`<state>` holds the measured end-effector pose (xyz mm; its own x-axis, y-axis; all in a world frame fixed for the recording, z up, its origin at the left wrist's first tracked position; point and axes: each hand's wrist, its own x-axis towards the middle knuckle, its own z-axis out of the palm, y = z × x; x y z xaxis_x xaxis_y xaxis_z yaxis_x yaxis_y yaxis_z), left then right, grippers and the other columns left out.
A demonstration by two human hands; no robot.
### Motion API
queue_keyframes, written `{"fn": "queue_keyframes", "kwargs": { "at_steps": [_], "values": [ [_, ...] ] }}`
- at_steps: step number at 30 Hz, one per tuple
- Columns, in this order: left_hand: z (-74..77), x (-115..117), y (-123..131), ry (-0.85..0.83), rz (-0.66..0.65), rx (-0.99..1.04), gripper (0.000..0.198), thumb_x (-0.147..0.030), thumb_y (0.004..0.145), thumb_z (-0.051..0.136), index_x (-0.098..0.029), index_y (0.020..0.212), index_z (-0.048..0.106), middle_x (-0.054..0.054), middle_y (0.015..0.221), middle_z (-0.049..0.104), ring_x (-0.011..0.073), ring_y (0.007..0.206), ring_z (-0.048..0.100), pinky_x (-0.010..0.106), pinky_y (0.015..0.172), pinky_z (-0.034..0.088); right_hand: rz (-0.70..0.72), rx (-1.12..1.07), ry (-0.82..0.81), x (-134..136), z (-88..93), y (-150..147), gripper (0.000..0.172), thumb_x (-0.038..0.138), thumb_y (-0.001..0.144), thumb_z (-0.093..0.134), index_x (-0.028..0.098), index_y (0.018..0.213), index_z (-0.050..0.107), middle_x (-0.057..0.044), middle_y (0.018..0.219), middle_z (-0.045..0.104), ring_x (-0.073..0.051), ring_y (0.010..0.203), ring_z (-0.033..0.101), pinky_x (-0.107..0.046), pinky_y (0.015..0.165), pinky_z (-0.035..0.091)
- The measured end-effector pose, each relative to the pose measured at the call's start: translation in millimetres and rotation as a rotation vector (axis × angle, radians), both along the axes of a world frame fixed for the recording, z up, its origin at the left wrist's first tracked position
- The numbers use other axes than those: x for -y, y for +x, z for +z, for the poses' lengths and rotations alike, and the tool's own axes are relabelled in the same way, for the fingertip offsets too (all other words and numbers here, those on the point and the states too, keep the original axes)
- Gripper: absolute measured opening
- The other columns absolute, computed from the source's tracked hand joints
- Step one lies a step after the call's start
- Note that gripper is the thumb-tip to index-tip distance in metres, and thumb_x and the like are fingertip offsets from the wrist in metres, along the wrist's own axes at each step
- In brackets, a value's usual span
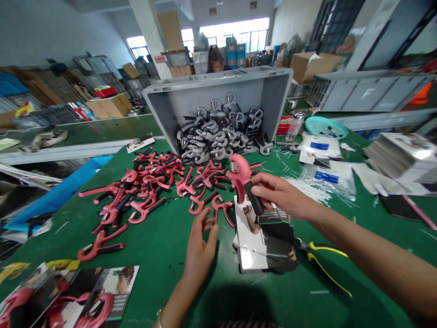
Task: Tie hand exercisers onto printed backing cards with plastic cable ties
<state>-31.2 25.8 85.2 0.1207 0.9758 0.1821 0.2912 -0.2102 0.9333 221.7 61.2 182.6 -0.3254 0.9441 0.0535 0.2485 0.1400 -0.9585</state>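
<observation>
My right hand (pixel 278 193) is closed around the black handle of a pink and black hand grip strengthener (pixel 240 171), which is raised above the table with its coil spring showing. Under it lies a stack of printed cards (pixel 251 248) with a white tie across the front one. My left hand (pixel 201 246) holds nothing; its fingers are apart, and its fingertips are close to another pink grip strengthener (pixel 223 207) on the table. Left of that hand spreads a loose pile of pink grip strengtheners (pixel 150 175).
A grey crate (pixel 218 79) tipped toward me holds many grey grip strengtheners (pixel 218 132). Yellow-handled pliers (pixel 321 262) lie right of the cards. White plastic ties (pixel 312 189) and bags (pixel 334 177) sit farther right. Carded grips (pixel 85 300) lie front left. A person (pixel 215 59) is behind the crate.
</observation>
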Motion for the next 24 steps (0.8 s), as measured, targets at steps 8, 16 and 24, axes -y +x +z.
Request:
{"fn": "queue_keyframes", "kwargs": {
  "at_steps": [8, 16, 24],
  "values": [
    [23.1, -56.6, 33.6, 0.288, -0.459, -0.203, 0.033, -0.03, 0.097, 0.052, -0.024, 0.129, 0.059, 0.009, 0.121, 0.065, 0.0215, 0.114, 0.06, 0.04, 0.104, 0.044, -0.191, -0.863, -0.652, 72.8, -66.3, 13.6, 0.019, 0.034, 0.087, 0.07, 0.017, 0.092, 0.064, 0.001, 0.081, 0.058, -0.001, 0.045, 0.021, -0.014, 0.044, 0.037],
    [9.1, -35.0, 25.0, 0.238, -0.54, -0.354, 0.025, -0.034, 0.097, 0.053, -0.023, 0.115, 0.067, 0.007, 0.111, 0.069, 0.0224, 0.109, 0.059, 0.039, 0.099, 0.044, -0.245, -0.034, -0.524, 83.3, -74.0, 40.4, 0.042, 0.057, 0.093, 0.052, 0.019, 0.078, 0.059, 0.001, 0.057, 0.055, -0.009, 0.041, 0.041, -0.021, 0.039, 0.029],
    [14.0, -49.3, 55.1, 0.239, -0.444, -0.285, 0.027, -0.026, 0.098, 0.048, -0.023, 0.118, 0.066, 0.008, 0.117, 0.066, 0.0227, 0.114, 0.056, 0.043, 0.104, 0.038, -0.163, 0.481, 0.219, 106.1, -70.1, 17.6, 0.013, 0.027, 0.096, 0.054, 0.026, 0.103, 0.065, -0.008, 0.105, 0.061, -0.024, 0.101, 0.056, -0.039, 0.089, 0.045]
  ]
}}
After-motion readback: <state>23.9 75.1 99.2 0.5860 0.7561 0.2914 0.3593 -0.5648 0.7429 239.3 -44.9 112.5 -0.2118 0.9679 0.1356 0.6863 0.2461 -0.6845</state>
